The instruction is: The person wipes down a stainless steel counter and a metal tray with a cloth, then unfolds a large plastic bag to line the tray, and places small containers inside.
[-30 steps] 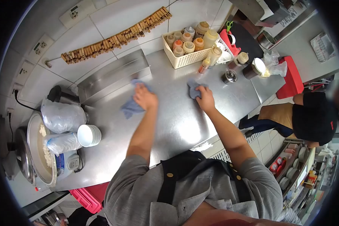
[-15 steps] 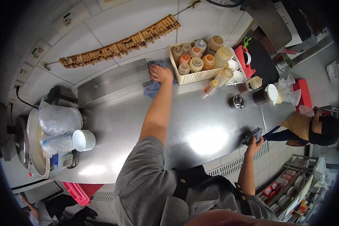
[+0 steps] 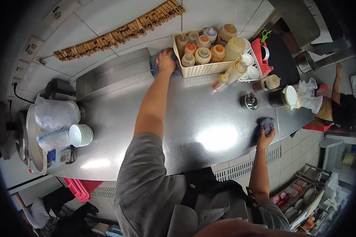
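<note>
At the back of the steel counter (image 3: 118, 130), my left hand (image 3: 166, 63) bears down on a blue cloth (image 3: 156, 72), fingers bent over it. That spot lies between a long steel trough (image 3: 110, 75) and a cream basket (image 3: 207, 70) of squeeze bottles. My right hand (image 3: 266, 138) grips a bunched grey-blue cloth (image 3: 266, 123) near the counter's front right edge. A small clear container with dark contents (image 3: 250, 101) stands just beyond it.
Stacked pale cups (image 3: 81, 135) and plastic-wrapped packs (image 3: 57, 113) stand left. Loose sauce bottles (image 3: 236, 71), a dark jug with white lid (image 3: 283, 96) and a red holder with scissors (image 3: 261, 59) stand right. Wooden clothespins (image 3: 118, 33) hang on the wall. Other people (image 3: 330, 102) are nearby.
My left hand has slid the cloth farther back toward the wall. My right hand has lifted its cloth slightly away from the front edge. The person at right has shifted, an arm now raised.
</note>
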